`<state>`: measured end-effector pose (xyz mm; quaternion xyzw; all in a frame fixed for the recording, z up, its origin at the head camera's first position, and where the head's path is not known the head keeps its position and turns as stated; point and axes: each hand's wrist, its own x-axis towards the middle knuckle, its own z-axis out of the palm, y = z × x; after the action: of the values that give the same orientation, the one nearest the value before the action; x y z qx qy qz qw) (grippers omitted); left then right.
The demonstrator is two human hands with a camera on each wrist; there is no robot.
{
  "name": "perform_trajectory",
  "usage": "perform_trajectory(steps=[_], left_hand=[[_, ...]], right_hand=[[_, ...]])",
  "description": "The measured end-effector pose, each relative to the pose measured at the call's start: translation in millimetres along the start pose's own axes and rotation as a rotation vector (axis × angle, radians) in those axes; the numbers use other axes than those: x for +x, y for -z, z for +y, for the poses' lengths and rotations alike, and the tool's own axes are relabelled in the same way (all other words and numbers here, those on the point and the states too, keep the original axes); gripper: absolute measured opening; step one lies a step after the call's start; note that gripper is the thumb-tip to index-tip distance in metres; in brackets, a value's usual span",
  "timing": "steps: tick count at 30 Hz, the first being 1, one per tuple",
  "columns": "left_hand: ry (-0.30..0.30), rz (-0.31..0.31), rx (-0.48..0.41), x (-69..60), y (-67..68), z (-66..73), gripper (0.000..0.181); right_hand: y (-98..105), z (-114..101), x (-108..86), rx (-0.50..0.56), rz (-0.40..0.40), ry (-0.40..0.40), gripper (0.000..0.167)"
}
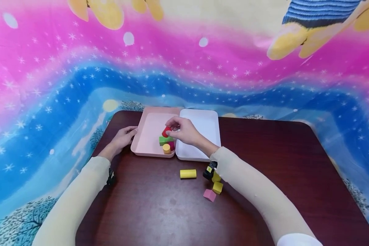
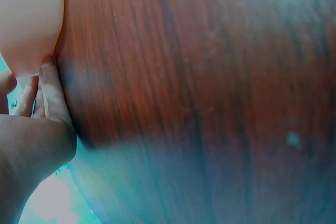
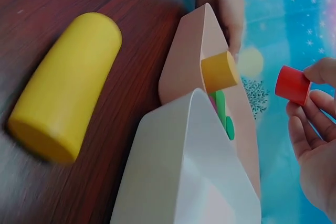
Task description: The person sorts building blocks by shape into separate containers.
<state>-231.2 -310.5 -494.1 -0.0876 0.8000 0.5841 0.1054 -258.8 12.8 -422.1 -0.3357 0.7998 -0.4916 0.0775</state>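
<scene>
My right hand (image 1: 186, 131) pinches a small red cylinder block (image 3: 293, 85) between thumb and fingers, above the pink tray (image 1: 149, 126). Below it in the tray's near right corner lie a green block (image 1: 165, 140), a magenta block (image 1: 172, 146) and an orange-yellow cylinder (image 1: 166, 149). My left hand (image 1: 122, 138) rests against the tray's left side. In the left wrist view its fairly straight fingers (image 2: 51, 85) touch the tray's outer wall. Part of that hand lies outside the frame there.
A white tray (image 1: 200, 118) stands right beside the pink one. Nearer on the dark wooden table (image 1: 147, 205) lie a yellow cylinder (image 1: 188, 174), a yellow block (image 1: 217, 187) and a pink block (image 1: 209, 195). Another yellow block (image 1: 216, 177) is partly hidden by the right wrist camera.
</scene>
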Motion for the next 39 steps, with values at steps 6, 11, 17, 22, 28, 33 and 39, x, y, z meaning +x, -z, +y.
perform_trajectory(steps=[6, 11, 17, 22, 28, 33, 39], left_hand=[[-0.006, -0.006, 0.005, -0.3, -0.8, -1.9, 0.060], [-0.016, -0.004, -0.001, 0.7, -1.1, -0.2, 0.060], [-0.009, -0.014, -0.001, -0.5, -2.2, 0.8, 0.059], [-0.010, -0.005, 0.007, -0.2, -1.0, -0.8, 0.059], [-0.004, 0.002, 0.014, -0.2, 0.5, -2.0, 0.059], [-0.011, -0.005, 0.012, -2.6, -0.7, -0.8, 0.058], [-0.011, -0.007, 0.008, -1.5, 0.8, -1.3, 0.057]], right_hand=[[-13.5, 1.0, 10.6, 0.008, -0.001, -0.023, 0.024], [-22.2, 5.6, 13.4, 0.007, -0.008, -0.038, 0.026], [-31.3, 13.9, 8.6, -0.026, -0.033, -0.062, 0.023], [-35.6, 15.8, 3.9, -0.015, -0.041, -0.071, 0.024], [-40.9, 16.7, 0.4, -0.012, -0.063, -0.077, 0.025], [-46.3, 19.1, -0.7, -0.021, -0.070, -0.065, 0.026], [-53.0, 17.9, 0.2, -0.038, -0.084, -0.042, 0.029]])
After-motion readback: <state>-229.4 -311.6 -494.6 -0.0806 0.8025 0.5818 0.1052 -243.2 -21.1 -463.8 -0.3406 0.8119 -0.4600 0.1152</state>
